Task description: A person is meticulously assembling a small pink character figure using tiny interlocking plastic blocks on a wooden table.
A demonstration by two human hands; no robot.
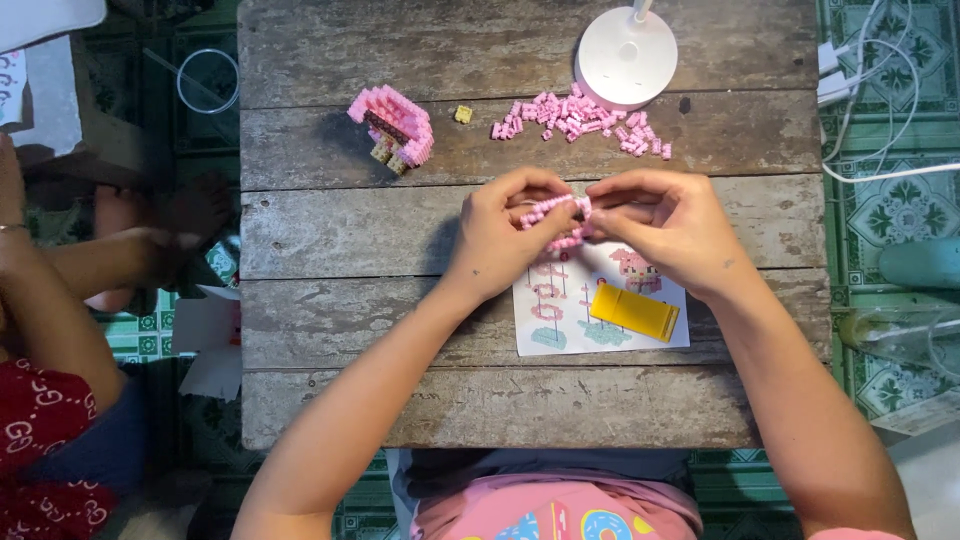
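At the centre of the frame, a weathered plank table [350, 400] stands over a green patterned tile floor [900, 200]. Both hands, left hand [500, 235] and right hand [670, 225], pinch a small pink brick strip [555, 208] between fingertips, its long axis running left-right, just above an instruction sheet [560, 320] bearing a yellow tool [634, 311].

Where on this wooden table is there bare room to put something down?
Bare planks run along the near edge of the table and its left side, below the built pink block model. It is crowded around both hands, the instruction sheet, the loose pink bricks and the lamp base.
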